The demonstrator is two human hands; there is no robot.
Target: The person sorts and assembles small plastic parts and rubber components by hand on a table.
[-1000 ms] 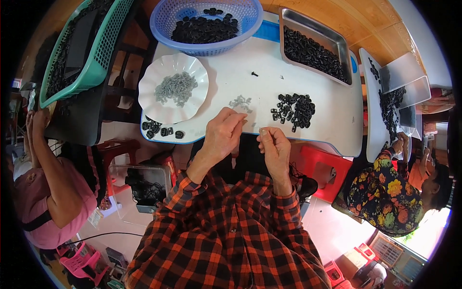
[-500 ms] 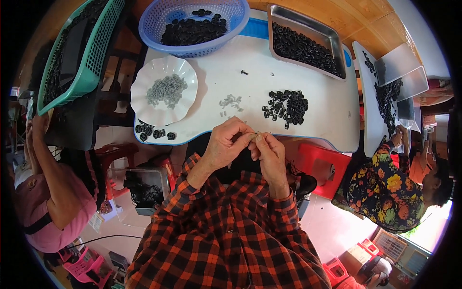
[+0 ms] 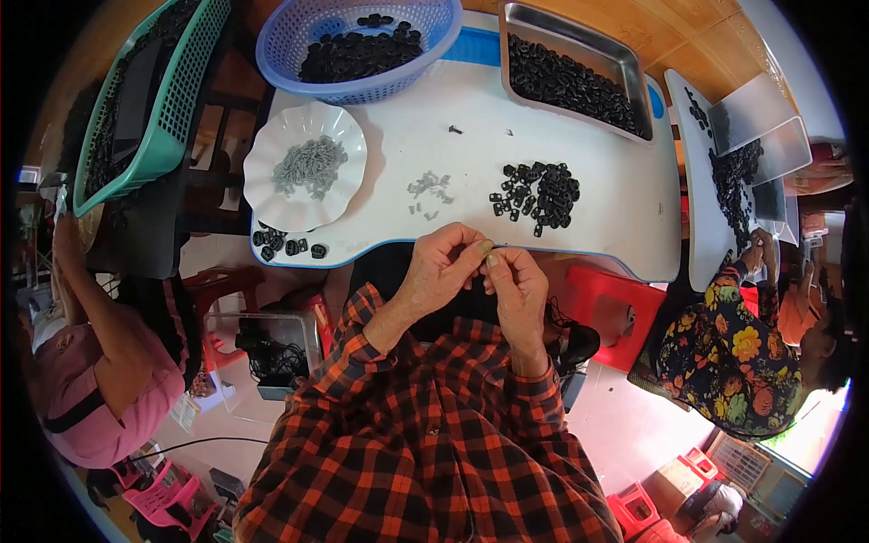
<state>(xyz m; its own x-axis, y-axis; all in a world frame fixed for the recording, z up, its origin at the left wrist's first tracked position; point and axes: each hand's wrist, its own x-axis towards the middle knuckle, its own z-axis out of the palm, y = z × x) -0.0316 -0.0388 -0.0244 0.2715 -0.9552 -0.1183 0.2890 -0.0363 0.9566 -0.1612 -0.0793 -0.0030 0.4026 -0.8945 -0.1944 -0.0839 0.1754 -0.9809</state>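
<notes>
My left hand (image 3: 445, 268) and my right hand (image 3: 514, 288) meet at the table's near edge, thumbs and forefingers pinched close together. Whatever small part they hold is mostly covered by the fingertips. Just beyond them lie a few small grey pieces (image 3: 429, 186) on the white table (image 3: 380, 213). To their right is a pile of small black plastic parts (image 3: 554, 192). A scalloped white plate (image 3: 262, 172) at the left bears a heap of grey pieces (image 3: 310, 167). Several black pieces (image 3: 291, 245) sit by the plate's near side.
A blue-purple basket (image 3: 362, 88) and a steel tray (image 3: 644, 122), both with black parts, stand along the far side. One small black piece (image 3: 455, 129) lies mid-table. A green basket (image 3: 172, 136) is at far left. People (image 3: 738, 348) work on both sides; a red stool (image 3: 615, 317) stands at right.
My hands stay together at the table edge, with the fingertips shifted slightly and the thumbs a little further apart. The whole view has moved a little; the piles look the same.
</notes>
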